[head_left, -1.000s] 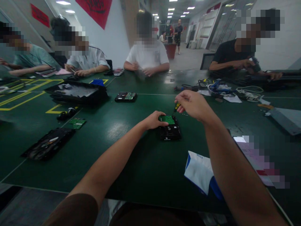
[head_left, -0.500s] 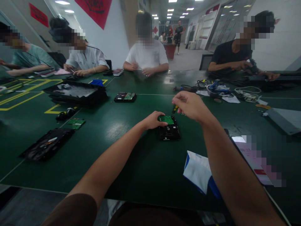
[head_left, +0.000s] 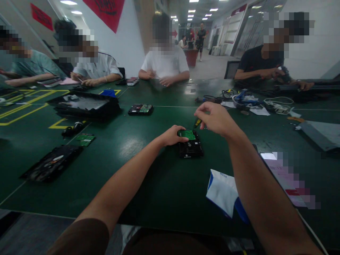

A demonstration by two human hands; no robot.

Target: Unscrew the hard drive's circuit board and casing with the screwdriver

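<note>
A black hard drive (head_left: pixel 191 147) with a green circuit board (head_left: pixel 187 134) on its far end lies on the dark green table (head_left: pixel 148 166) in front of me. My left hand (head_left: pixel 173 135) rests on the drive's far left corner, fingers curled against the board. My right hand (head_left: pixel 215 118) hovers just beyond the drive, fingers pinched round a small screwdriver (head_left: pixel 197 122) with a yellow-and-black handle, its tip pointing down toward the drive's far right corner.
A white-and-blue bag (head_left: pixel 225 196) lies near my right forearm. Another hard drive (head_left: pixel 140 109), a black tray (head_left: pixel 83 103), a loose green board (head_left: pixel 85 139) and an opened drive (head_left: pixel 51 162) lie to the left. Cables (head_left: pixel 278 104) sit at far right. Several people sit around the table.
My right hand with the screwdriver has shifted slightly left toward the drive's far edge. My left hand has stayed on the drive.
</note>
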